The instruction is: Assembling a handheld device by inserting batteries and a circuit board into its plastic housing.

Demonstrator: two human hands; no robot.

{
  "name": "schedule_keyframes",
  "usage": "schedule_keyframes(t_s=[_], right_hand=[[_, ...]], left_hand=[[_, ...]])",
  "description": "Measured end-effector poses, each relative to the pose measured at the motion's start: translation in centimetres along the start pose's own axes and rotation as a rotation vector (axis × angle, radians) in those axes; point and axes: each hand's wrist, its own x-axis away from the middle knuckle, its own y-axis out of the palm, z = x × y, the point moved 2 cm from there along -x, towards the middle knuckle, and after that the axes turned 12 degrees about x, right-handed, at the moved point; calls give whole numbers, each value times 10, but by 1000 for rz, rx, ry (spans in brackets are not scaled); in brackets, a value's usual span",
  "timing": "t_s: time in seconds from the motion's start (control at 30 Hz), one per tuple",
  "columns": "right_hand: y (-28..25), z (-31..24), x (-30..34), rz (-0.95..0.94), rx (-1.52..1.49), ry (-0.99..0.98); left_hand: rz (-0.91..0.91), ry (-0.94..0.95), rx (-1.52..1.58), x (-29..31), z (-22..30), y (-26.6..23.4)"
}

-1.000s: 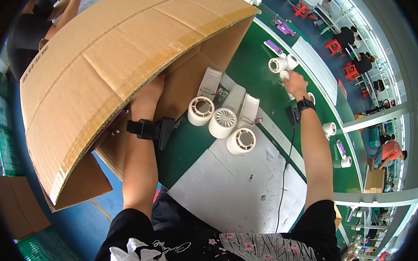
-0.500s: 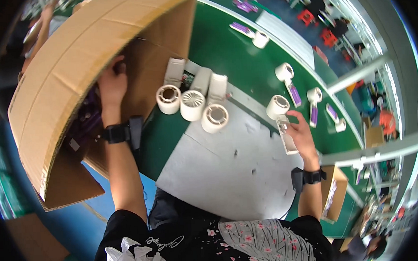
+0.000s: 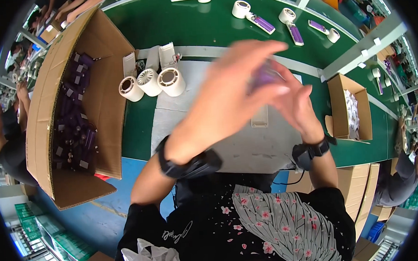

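Observation:
In front of me, over the grey mat (image 3: 238,150), my left hand (image 3: 226,89) is smeared by motion. Its thumb and fingers close around a purple battery (image 3: 264,75), mostly hidden by the hand. My right hand (image 3: 298,97) is just to its right, thumb apart and fingers bent toward the battery; whether they touch it I cannot tell. Beneath the hands lies a white fan handle (image 3: 260,117), its upper part covered. Left of them, three white handheld fans (image 3: 171,82) stand in a row at the mat's edge.
A large cardboard box (image 3: 107,84) of purple batteries (image 3: 76,114) opens toward me at left. Fans fitted with purple batteries (image 3: 261,23) lie along the far green belt (image 3: 203,24). At right is a small carton (image 3: 337,100) of white pieces. Other people work at both sides.
My left hand has come out of the large box with a purple battery and moved right over the mat. My right hand has let go of the white fan. The view has turned.

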Motion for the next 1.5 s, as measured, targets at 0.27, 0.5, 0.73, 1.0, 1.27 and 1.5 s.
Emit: schedule_keyframes(t_s=[0.27, 0.5, 0.73, 1.0, 1.27, 1.5], right_hand=[[-81, 68, 3, -191, -213, 357], [-56, 58, -33, 161, -742, 514], [-46, 91, -29, 136, -188, 211], [-36, 69, -22, 92, 588, -236], [-19, 66, -19, -60, 858, -520], [-20, 66, -17, -74, 864, -401]], left_hand=[[-219, -121, -297, 22, -81, 32], [-249, -447, -206, 41, -125, 36], [-129, -515, 463, 50, -141, 26], [14, -651, 467, 56, -131, 19], [11, -792, 374, 62, -123, 19], [14, -705, 383, 63, -125, 19]])
